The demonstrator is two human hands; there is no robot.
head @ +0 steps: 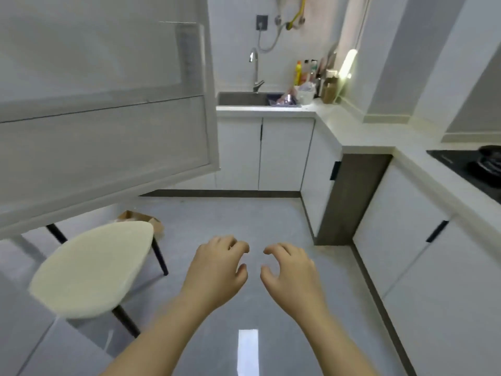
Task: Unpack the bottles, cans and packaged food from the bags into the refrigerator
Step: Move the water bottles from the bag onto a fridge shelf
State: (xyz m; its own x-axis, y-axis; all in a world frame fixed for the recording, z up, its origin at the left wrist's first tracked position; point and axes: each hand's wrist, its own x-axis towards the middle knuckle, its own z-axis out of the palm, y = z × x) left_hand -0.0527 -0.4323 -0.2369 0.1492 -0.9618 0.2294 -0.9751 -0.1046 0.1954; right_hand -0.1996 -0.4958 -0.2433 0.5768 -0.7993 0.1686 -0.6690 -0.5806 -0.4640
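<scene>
My left hand (217, 270) and my right hand (290, 272) hang side by side over the grey floor, palms down, fingers loosely curled, holding nothing. A large white panel that looks like an open refrigerator door (103, 109) fills the upper left, with an inner shelf rail across it. No bags, bottles or cans from the task are in view. A cardboard box (141, 219) sits on the floor behind the chair.
A cream-seated chair (92, 270) with black legs stands at the left. White cabinets (287, 153) and a counter run along the back and right, with a sink and tap (254, 71), several bottles (311, 71), and a black hob (471, 166).
</scene>
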